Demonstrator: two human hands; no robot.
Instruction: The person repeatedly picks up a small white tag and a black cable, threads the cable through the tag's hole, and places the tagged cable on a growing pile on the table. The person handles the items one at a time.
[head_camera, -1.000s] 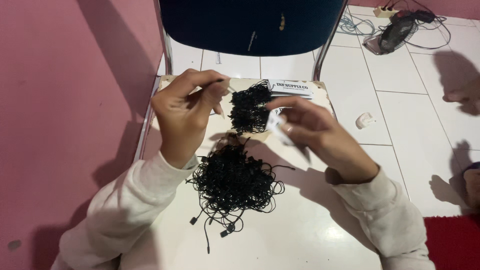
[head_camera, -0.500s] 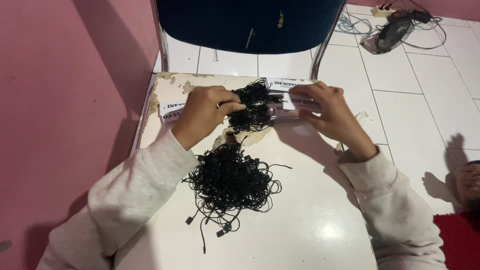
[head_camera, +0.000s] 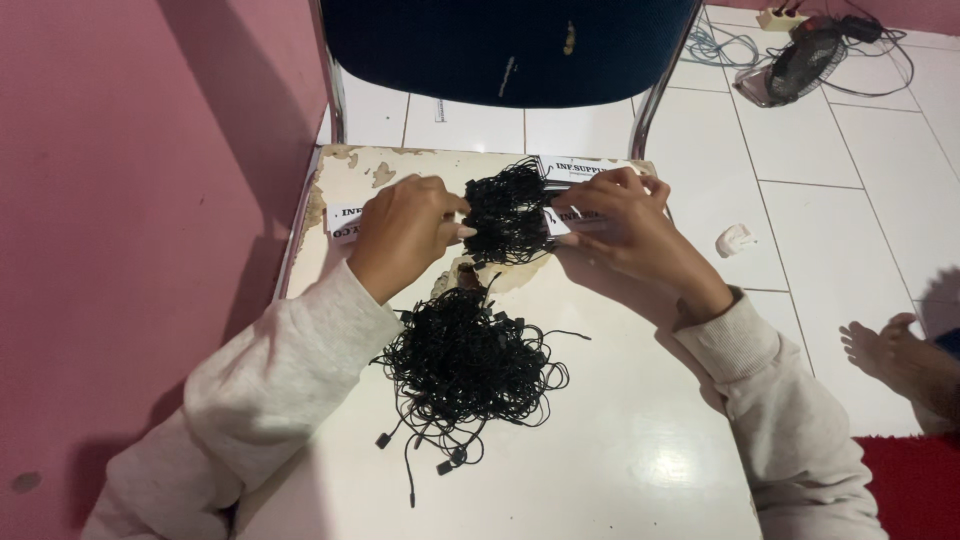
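Fingers first: the left hand is curling its fingers together and pinching the left edge of a small black string bundle, while the right hand is clamping its fingertips on the right edge and on the white tags lying under it. So both hands are gripping the same bundle from opposite sides, knuckles up, wrists resting low over the table, grey sleeves coming in from the bottom corners.

Biggest to smallest now. One pink wall is taking up the left side. One dark blue chair is standing just past the far edge of the one white table, whose paint is peeling near the back. One big loose pile of black strings is sitting mid-table, near the held bundle but apart from it, with a few small black clasps trailing out toward the person. That's two string clumps total. Tags: at least two white strips showing, exact count can't be told. One bare foot is poking in on the tiled floor at right.
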